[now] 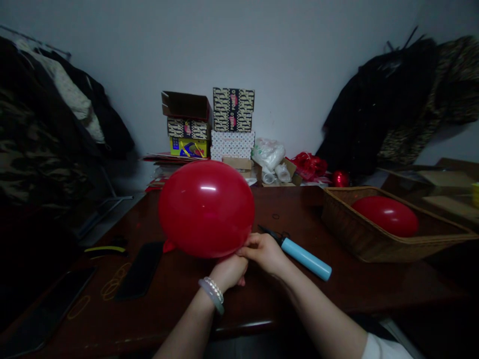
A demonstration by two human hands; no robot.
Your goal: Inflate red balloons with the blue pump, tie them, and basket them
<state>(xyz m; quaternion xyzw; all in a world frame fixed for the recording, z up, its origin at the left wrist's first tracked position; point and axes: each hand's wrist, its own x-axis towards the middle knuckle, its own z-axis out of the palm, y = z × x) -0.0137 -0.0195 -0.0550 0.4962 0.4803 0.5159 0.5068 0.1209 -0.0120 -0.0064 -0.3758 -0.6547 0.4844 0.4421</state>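
A large inflated red balloon (pixel 205 207) is held over the table just beyond my hands, its neck toward me and hidden by my fingers. My left hand (pixel 230 271), with a jade-coloured bangle and a beaded bracelet at the wrist, is closed at the balloon's underside. Pinched fingers of my right hand (pixel 264 252) meet the left at the same spot. Right of my hands lies a light blue balloon pump (pixel 306 258) with a black end. A bit of red (pixel 169 246), perhaps a flat balloon, shows at the big balloon's lower left.
A wicker basket (pixel 359 249) at the right holds another red balloon (pixel 385 215). Left on the dark table (pixel 179 309) lie a black phone (pixel 140 271), rubber bands (pixel 112 286) and a yellow-black tool (pixel 107 249). Stacked boxes (pixel 232 144) stand against the wall.
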